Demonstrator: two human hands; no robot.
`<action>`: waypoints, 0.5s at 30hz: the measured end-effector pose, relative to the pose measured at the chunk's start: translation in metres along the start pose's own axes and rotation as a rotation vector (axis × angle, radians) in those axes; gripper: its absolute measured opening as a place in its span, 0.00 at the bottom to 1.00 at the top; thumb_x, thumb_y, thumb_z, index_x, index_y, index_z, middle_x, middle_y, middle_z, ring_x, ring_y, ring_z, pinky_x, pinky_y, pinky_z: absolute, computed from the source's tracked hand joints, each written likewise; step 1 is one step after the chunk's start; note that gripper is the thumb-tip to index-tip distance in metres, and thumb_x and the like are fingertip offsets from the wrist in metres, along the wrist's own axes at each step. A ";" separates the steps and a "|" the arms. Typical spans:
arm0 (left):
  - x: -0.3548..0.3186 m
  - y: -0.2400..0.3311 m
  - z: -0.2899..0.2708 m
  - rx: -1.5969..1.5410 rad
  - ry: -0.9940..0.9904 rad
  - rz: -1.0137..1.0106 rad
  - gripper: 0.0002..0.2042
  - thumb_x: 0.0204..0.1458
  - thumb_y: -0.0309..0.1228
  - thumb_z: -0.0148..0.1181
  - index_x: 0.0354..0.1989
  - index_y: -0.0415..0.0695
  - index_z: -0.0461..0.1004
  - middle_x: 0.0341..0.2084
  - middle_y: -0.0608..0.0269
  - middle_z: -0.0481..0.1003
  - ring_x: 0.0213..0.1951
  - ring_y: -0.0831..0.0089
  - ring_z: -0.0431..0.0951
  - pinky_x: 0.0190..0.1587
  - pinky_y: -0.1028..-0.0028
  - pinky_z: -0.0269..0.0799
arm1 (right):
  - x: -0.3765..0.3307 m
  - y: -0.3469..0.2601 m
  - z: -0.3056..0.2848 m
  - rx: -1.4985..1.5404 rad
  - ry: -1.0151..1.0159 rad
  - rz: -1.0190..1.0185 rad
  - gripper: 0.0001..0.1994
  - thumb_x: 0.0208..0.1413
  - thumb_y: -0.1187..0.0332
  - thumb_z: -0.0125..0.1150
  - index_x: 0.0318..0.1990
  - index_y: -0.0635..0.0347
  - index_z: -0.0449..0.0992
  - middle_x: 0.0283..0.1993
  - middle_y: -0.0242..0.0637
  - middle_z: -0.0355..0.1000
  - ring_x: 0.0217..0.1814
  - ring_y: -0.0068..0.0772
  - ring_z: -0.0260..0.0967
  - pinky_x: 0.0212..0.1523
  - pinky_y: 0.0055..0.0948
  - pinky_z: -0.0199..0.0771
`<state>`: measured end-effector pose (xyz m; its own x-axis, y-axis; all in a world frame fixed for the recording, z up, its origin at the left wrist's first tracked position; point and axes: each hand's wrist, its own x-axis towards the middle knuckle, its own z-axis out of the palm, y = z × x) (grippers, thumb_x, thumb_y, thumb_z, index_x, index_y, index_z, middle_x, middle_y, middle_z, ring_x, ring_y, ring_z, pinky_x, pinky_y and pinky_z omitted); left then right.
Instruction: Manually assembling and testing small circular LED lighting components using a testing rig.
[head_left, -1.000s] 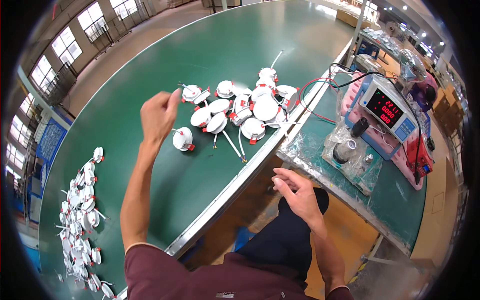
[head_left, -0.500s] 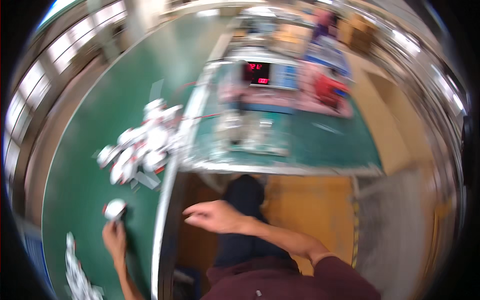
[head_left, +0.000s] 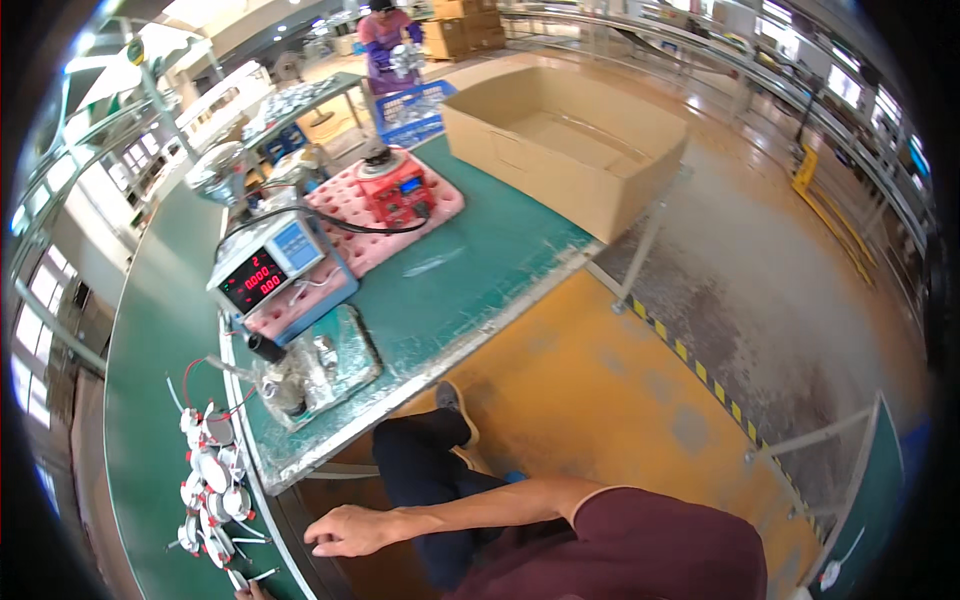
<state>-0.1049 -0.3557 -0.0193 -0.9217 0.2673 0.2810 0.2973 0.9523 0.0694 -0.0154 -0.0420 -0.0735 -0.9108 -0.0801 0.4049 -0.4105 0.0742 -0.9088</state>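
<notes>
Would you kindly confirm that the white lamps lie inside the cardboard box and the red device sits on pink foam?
No, the head view shows the white lamps on the long green table; the red device does sit on pink foam.

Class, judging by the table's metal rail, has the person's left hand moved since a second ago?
Yes: the left hand, partly cut off by the picture's lower edge, is now closer to the metal rail.

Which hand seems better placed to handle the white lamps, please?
Probably the left hand: it is right at the nearest lamp, beside the other lamps, while the right hand, apparently empty, is farther from them.
</notes>
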 end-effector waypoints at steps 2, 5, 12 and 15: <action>0.004 0.032 -0.024 0.284 0.273 0.364 0.17 0.53 0.28 0.60 0.52 0.40 0.77 0.46 0.41 0.76 0.49 0.46 0.74 0.53 0.53 0.69 | -0.011 0.005 -0.009 -0.007 0.034 0.076 0.16 0.60 0.60 0.61 0.45 0.65 0.78 0.33 0.46 0.80 0.35 0.48 0.78 0.38 0.42 0.75; 0.018 0.028 -0.034 0.462 0.406 0.529 0.12 0.57 0.27 0.60 0.48 0.37 0.79 0.41 0.47 0.79 0.43 0.56 0.78 0.47 0.61 0.73 | -0.019 0.010 -0.017 -0.010 0.023 0.137 0.16 0.61 0.59 0.61 0.46 0.65 0.78 0.33 0.46 0.80 0.35 0.47 0.78 0.38 0.41 0.75; 0.010 -0.077 -0.011 -0.235 0.376 -0.080 0.15 0.60 0.29 0.56 0.54 0.40 0.78 0.51 0.50 0.78 0.53 0.55 0.76 0.58 0.63 0.70 | -0.009 -0.018 -0.018 0.026 -0.123 0.407 0.16 0.62 0.57 0.63 0.51 0.56 0.80 0.42 0.43 0.81 0.40 0.35 0.80 0.43 0.32 0.79; 0.041 -0.001 -0.027 -0.927 0.178 -0.404 0.13 0.62 0.33 0.59 0.53 0.45 0.80 0.32 0.63 0.80 0.30 0.78 0.79 0.27 0.76 0.76 | -0.015 -0.034 -0.031 -0.098 0.073 0.235 0.14 0.61 0.68 0.65 0.52 0.61 0.79 0.38 0.40 0.80 0.37 0.30 0.78 0.39 0.27 0.78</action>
<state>-0.1361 -0.3494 0.0184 -0.9678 -0.1459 0.2053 0.1181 0.4574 0.8814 0.0110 -0.0125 -0.0458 -0.9808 0.0227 0.1936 -0.1866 0.1783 -0.9661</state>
